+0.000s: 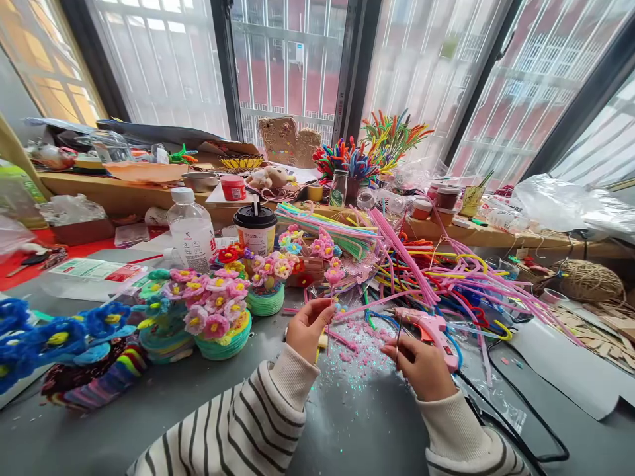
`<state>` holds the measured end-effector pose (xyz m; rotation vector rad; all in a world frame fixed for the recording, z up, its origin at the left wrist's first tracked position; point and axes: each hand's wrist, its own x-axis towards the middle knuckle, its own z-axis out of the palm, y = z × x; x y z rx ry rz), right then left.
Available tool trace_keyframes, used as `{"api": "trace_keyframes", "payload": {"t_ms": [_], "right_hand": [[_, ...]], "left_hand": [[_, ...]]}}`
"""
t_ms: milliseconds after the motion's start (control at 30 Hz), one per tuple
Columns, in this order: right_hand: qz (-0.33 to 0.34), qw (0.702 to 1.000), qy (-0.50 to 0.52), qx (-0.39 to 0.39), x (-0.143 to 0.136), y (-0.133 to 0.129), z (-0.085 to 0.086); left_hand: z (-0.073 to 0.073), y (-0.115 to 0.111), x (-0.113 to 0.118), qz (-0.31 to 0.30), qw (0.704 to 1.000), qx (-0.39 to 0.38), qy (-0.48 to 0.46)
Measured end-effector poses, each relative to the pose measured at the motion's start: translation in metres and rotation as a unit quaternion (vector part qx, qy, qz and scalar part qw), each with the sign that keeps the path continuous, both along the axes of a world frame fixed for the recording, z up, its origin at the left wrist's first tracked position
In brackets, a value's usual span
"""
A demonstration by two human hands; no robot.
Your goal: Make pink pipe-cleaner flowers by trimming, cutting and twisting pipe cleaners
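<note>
My left hand (pixel 308 330) pinches the thin stem of a small pink pipe-cleaner flower (pixel 334 272), which stands upright above the fingertips. To the right, my right hand (pixel 421 363) is closed on small scissors (pixel 399 334) with their narrow tip pointing up. Just behind that hand lies a pink glue gun (pixel 434 330) with a black cord. Pink fuzzy clippings (pixel 364 340) and shiny specks are scattered on the grey table (pixel 357 423) between the hands. The hands are apart.
Pots of pink flowers (pixel 218 307) and blue flowers (pixel 59 337) stand at the left. Behind are a plastic bottle (pixel 191 231), a lidded cup (pixel 255 231) and bundled pink pipe cleaners (pixel 407 258). A twine ball (pixel 588 281) and white sheet (pixel 565 363) lie right.
</note>
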<state>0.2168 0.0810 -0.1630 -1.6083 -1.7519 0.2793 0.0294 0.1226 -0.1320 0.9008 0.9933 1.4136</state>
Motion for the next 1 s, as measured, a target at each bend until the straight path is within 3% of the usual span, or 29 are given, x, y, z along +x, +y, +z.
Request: {"api": "trace_keyframes", "payload": {"t_ms": [133, 300, 400, 467, 533, 633, 833, 1000], "right_hand": [[0.105, 0.990, -0.038, -0.089, 0.003, 0.000, -0.001], [0.108, 0.964, -0.152, -0.192, -0.005, -0.004, 0.015], [0.089, 0.969, -0.175, -0.149, -0.013, -0.002, 0.026], [0.081, 0.983, -0.130, -0.096, -0.020, 0.000, 0.032], [0.093, 0.994, -0.016, -0.050, -0.028, 0.002, 0.039], [0.103, 0.984, 0.148, 0.009, -0.043, 0.005, 0.049], [0.138, 0.964, 0.201, 0.108, -0.062, 0.007, 0.050], [0.127, 0.937, 0.315, 0.081, -0.055, 0.009, 0.042]], "left_hand": [[-0.004, 0.002, -0.002, 0.010, 1.000, 0.015, -0.002], [-0.007, 0.003, -0.003, 0.014, 0.999, 0.041, 0.032], [-0.006, 0.002, -0.003, 0.007, 0.997, 0.060, 0.054], [-0.006, 0.001, -0.002, 0.001, 0.994, 0.083, 0.069], [-0.005, 0.000, -0.001, -0.006, 0.989, 0.118, 0.083], [-0.006, -0.002, 0.001, -0.039, 0.979, 0.172, 0.105], [-0.010, -0.006, 0.003, -0.137, 0.954, 0.206, 0.166], [-0.008, -0.009, 0.006, -0.176, 0.927, 0.223, 0.245]]}}
